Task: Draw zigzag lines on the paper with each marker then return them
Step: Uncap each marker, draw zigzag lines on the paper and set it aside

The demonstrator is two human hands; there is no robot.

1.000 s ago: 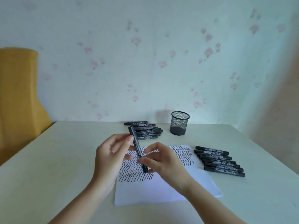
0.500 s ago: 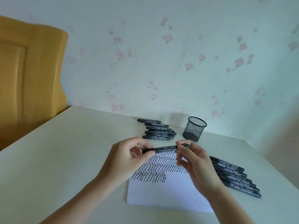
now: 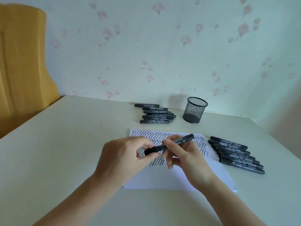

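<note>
A black marker [image 3: 179,141] lies nearly level between both hands above the white paper [image 3: 164,178], whose upper half carries rows of black zigzag lines. My left hand [image 3: 123,157] pinches the marker's cap end at the left. My right hand [image 3: 185,159] grips the barrel near its middle, and the far end sticks out to the upper right. A row of several black markers [image 3: 236,154] lies right of the paper. Another stack of several black markers [image 3: 156,114] lies beyond the paper's top edge.
A black mesh pen cup [image 3: 194,112] stands near the wall, right of the far stack. The pale table [image 3: 57,152] meets a flowered wall behind. A yellow chair back [image 3: 21,66] stands at the left edge.
The marker turned from upright to nearly level between my hands, and both hands dropped closer to the paper. The camera tilted, so the table sits differently in view.
</note>
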